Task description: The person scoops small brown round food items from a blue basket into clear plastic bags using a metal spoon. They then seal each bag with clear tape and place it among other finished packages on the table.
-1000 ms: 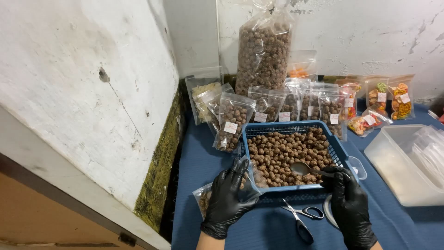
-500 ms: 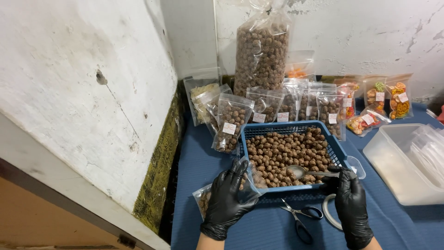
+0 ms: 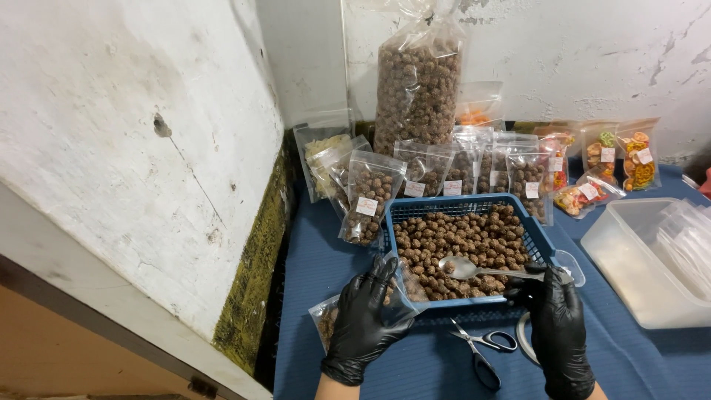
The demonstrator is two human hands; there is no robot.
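Note:
Both my hands wear black gloves. My left hand (image 3: 364, 320) grips a small clear pouch (image 3: 404, 285) with brown snack balls in it, held against the near left corner of a blue plastic basket (image 3: 538, 235). The basket is full of brown snack balls (image 3: 459, 241). My right hand (image 3: 557, 326) holds the handle of a metal spoon (image 3: 466, 268), whose bowl lies over the balls near the basket's front edge. Another partly filled pouch (image 3: 324, 317) lies under my left wrist.
Scissors (image 3: 481, 350) lie on the blue cloth (image 3: 311, 259) in front of the basket. Filled labelled pouches (image 3: 368, 196) and a tall bag of balls (image 3: 418, 85) stand at the back wall. A clear plastic tub (image 3: 637, 255) sits right; colourful snack packs (image 3: 622, 155) lie far right.
My right hand has lifted slightly and drawn the spoon across the balls toward the left. My left hand keeps the pouch in the same place.

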